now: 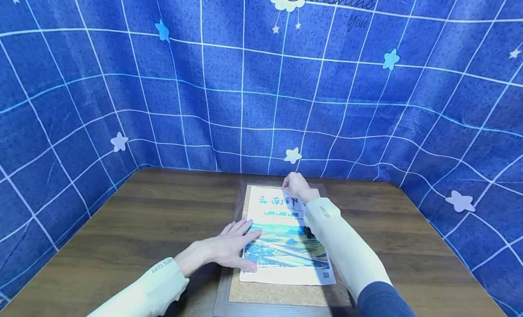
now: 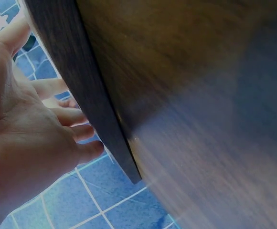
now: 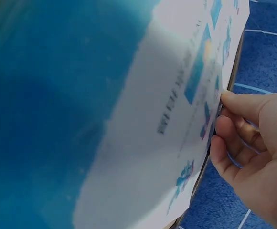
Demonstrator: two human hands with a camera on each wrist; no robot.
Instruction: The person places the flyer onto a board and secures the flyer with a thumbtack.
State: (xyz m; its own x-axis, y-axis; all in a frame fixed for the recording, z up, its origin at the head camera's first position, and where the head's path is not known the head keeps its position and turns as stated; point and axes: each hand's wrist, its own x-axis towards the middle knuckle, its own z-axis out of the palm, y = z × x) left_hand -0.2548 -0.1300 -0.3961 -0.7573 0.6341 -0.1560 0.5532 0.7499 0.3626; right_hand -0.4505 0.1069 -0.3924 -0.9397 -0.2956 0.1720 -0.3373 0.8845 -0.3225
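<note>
A printed poster with a Chinese title and a blue-green landscape lies on a framed cork board. My left hand rests on its left side, fingers spread and straight. In the left wrist view, the same hand reaches over the dark board frame. At the poster's top edge, my right hand has its fingers curled in. The right wrist view shows this hand pinching at the poster edge, thumb tip against the paper. Whether something small sits between the fingertips, I cannot tell.
The board lies on a brown wooden table, its far edge close to the back curtain. A blue curtain with white grid lines and stars surrounds the table on the back and both sides.
</note>
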